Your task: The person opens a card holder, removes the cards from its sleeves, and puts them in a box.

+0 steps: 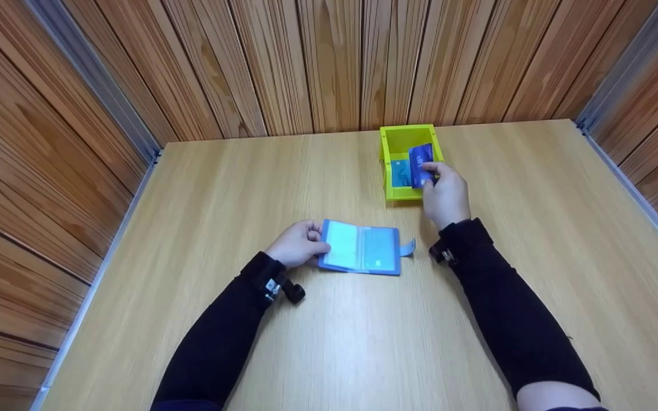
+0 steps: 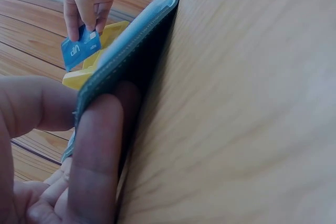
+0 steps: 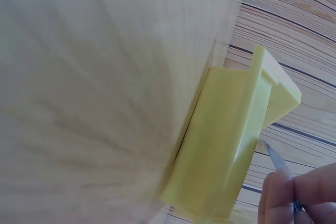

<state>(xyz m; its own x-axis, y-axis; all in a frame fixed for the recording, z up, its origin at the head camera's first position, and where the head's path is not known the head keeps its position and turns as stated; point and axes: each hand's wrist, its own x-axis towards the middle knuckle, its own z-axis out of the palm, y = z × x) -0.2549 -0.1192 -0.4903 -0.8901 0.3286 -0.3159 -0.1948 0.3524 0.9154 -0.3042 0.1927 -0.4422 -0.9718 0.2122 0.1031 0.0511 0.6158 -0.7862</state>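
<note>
A light-blue card holder (image 1: 379, 251) lies open on the table, its clear sleeves facing up and its strap (image 1: 408, 248) sticking out to the right. My left hand (image 1: 297, 245) pinches its left edge; in the left wrist view the thumb and fingers (image 2: 97, 145) are on either side of the cover, which is tilted up off the table. Over the yellow bin (image 1: 403, 195), my right hand (image 1: 448, 194) pinches a dark blue card (image 1: 420, 160), marked VIP in the left wrist view. A teal card (image 1: 400, 173) is inside the bin. The right wrist view shows the held card (image 3: 275, 157) nearly edge-on.
The bin stands at the back of the wooden table (image 1: 237, 188), close to the plank wall (image 1: 329, 68). Metal rails (image 1: 100, 251) run along the table's sides. A small camera (image 1: 292, 290) is strapped to the left wrist.
</note>
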